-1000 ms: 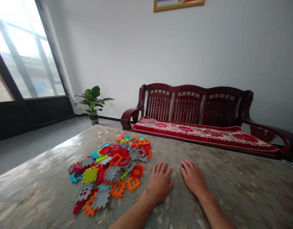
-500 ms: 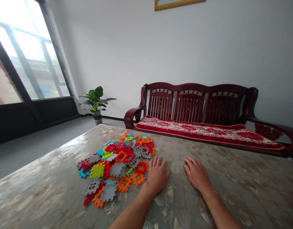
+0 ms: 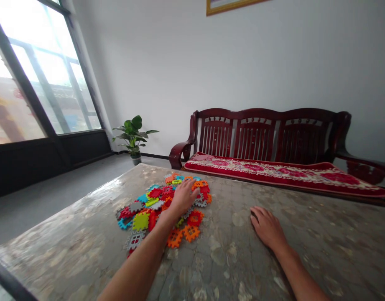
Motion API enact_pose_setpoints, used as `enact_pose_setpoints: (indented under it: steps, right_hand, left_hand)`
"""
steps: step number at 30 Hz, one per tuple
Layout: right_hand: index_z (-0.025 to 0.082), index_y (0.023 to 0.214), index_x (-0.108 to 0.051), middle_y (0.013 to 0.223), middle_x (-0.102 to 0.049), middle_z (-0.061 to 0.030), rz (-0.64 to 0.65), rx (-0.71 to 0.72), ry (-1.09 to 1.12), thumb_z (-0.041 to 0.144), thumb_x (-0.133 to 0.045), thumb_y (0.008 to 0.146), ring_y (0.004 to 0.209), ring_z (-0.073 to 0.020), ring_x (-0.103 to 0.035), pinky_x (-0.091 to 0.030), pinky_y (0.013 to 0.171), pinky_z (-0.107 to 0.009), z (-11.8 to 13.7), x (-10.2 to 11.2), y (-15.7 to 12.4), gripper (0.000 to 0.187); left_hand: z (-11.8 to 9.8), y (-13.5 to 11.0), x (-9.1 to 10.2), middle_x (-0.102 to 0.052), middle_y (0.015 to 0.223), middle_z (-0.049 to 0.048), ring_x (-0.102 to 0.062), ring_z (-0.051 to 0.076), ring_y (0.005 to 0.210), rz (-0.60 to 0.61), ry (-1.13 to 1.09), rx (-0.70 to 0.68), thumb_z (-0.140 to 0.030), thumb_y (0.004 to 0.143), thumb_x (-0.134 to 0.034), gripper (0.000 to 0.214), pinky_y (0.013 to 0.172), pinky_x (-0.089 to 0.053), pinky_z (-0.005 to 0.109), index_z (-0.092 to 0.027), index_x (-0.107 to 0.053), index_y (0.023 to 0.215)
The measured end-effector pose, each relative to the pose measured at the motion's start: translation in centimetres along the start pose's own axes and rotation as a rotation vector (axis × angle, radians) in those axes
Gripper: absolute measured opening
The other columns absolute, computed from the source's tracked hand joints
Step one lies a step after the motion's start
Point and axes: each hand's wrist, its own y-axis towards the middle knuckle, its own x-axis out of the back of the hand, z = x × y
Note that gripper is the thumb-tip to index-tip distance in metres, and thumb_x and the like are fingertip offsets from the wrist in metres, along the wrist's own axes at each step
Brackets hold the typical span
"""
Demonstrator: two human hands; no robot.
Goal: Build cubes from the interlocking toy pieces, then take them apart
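Observation:
A heap of flat plastic interlocking tiles with toothed edges, in red, orange, grey, blue and lime, lies on the patterned table (image 3: 217, 255). My left hand (image 3: 184, 196) reaches over the far part of the heap, fingers stretched out; whether it touches the tiles is unclear. My left hand and forearm hide part of the heap. Around them show a lime tile (image 3: 140, 221), an orange window tile (image 3: 191, 233) and a grey window tile (image 3: 136, 239). To the right, my right hand (image 3: 267, 225) rests palm down on the tabletop, its fingers extended and holding nothing.
Beyond the table's far edge stands a dark red wooden bench (image 3: 251, 138) with a red floral cover (image 3: 255, 167). A potted plant (image 3: 134, 133) is on the floor at the back left, near a large window (image 3: 54, 83).
My left hand has moved from the table beside the heap, forward and left over the tiles. My right hand stays on the tabletop. The view has shifted slightly left.

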Motion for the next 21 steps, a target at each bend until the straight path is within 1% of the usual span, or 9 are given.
enact_pose_setpoints:
  steps: [3, 4, 6, 8, 10, 12, 15, 17, 21]
  right_hand:
    - [0.019, 0.125, -0.061, 0.134, -0.058, -0.0099, -0.002, -0.008, 0.002, 0.029, -0.037, 0.092, 0.120, -0.0253, -0.052, -0.040, 0.100, -0.040, -0.1, -0.2, 0.0, 0.042]
    - [0.019, 0.125, -0.062, 0.133, -0.058, -0.0098, -0.006, -0.009, 0.008, 0.029, -0.038, 0.092, 0.120, -0.0252, -0.052, -0.040, 0.100, -0.040, -0.1, -0.3, 0.0, 0.042]
    - [0.020, 0.124, -0.062, 0.133, -0.058, -0.0097, -0.015, -0.008, 0.023, 0.029, -0.039, 0.092, 0.119, -0.0249, -0.053, -0.040, 0.101, -0.040, -0.1, -0.4, 0.1, 0.041]
    - [0.021, 0.124, -0.063, 0.132, -0.059, -0.0095, -0.023, -0.005, 0.032, 0.029, -0.040, 0.091, 0.119, -0.0247, -0.053, -0.040, 0.101, -0.040, -0.2, -0.4, 0.1, 0.041]
    - [0.021, 0.123, -0.063, 0.131, -0.059, -0.0092, -0.027, -0.003, 0.029, 0.029, -0.040, 0.091, 0.119, -0.0245, -0.053, -0.040, 0.101, -0.039, -0.2, -0.4, 0.1, 0.041]
    - [0.021, 0.123, -0.063, 0.131, -0.059, -0.0090, -0.026, -0.001, 0.018, 0.029, -0.039, 0.091, 0.119, -0.0243, -0.053, -0.040, 0.101, -0.039, -0.2, -0.3, 0.1, 0.041]
    - [0.022, 0.123, -0.063, 0.131, -0.059, -0.0087, -0.022, 0.000, 0.012, 0.029, -0.038, 0.092, 0.119, -0.0243, -0.053, -0.041, 0.100, -0.039, -0.2, -0.3, 0.1, 0.041]
    - [0.022, 0.123, -0.063, 0.131, -0.059, -0.0089, -0.022, -0.001, 0.019, 0.030, -0.038, 0.091, 0.119, -0.0243, -0.053, -0.040, 0.101, -0.039, -0.2, -0.4, 0.1, 0.041]
    - [0.021, 0.125, -0.062, 0.132, -0.059, -0.0090, -0.017, -0.001, 0.029, 0.030, -0.039, 0.091, 0.119, -0.0242, -0.053, -0.039, 0.102, -0.039, -0.3, -0.4, 0.1, 0.042]
  left_hand:
    - [6.3, -0.7, 3.2, -0.044, 0.151, 0.0050, -0.028, 0.028, 0.143, -0.026, 0.191, 0.222, -0.048, 0.094, -0.034, 0.052, 0.116, -0.016, 0.053, -0.028, -0.045, 0.141]
    - [8.4, -1.2, 4.0, -0.043, 0.151, 0.0056, -0.027, 0.030, 0.144, -0.030, 0.246, 0.277, -0.050, 0.094, -0.032, 0.053, 0.115, -0.013, 0.058, -0.029, -0.045, 0.141]
    - [12.3, -2.4, 5.1, -0.043, 0.151, 0.0081, -0.027, 0.035, 0.143, -0.037, 0.306, 0.447, -0.056, 0.092, -0.032, 0.057, 0.112, -0.012, 0.064, -0.029, -0.047, 0.140]
    - [15.3, -3.3, 5.7, -0.044, 0.150, 0.0091, -0.030, 0.037, 0.142, -0.064, 0.336, 0.563, -0.055, 0.093, -0.028, 0.057, 0.109, -0.014, 0.069, -0.029, -0.049, 0.139]
    - [17.1, -3.9, 5.9, -0.048, 0.148, 0.0074, -0.037, 0.036, 0.137, -0.046, 0.299, 0.569, -0.054, 0.093, -0.024, 0.057, 0.107, -0.021, 0.068, -0.030, -0.050, 0.138]
    - [17.8, -4.1, 5.5, -0.052, 0.144, 0.0083, -0.045, 0.035, 0.131, 0.025, 0.228, 0.561, -0.056, 0.092, -0.022, 0.060, 0.105, -0.030, 0.062, -0.028, -0.052, 0.137]
    - [17.1, -4.2, 4.3, -0.053, 0.143, 0.0093, -0.049, 0.034, 0.128, 0.099, 0.220, 0.547, -0.062, 0.089, -0.027, 0.065, 0.106, -0.033, 0.055, -0.027, -0.052, 0.138]
    - [16.1, -4.3, 3.3, -0.051, 0.145, 0.0087, -0.049, 0.034, 0.129, 0.083, 0.261, 0.541, -0.061, 0.088, -0.031, 0.064, 0.107, -0.033, 0.053, -0.027, -0.051, 0.139]
    - [13.6, -4.5, 1.6, -0.052, 0.143, 0.0087, -0.051, 0.033, 0.127, 0.041, 0.299, 0.509, -0.057, 0.089, -0.033, 0.059, 0.106, -0.034, 0.052, -0.029, -0.051, 0.138]
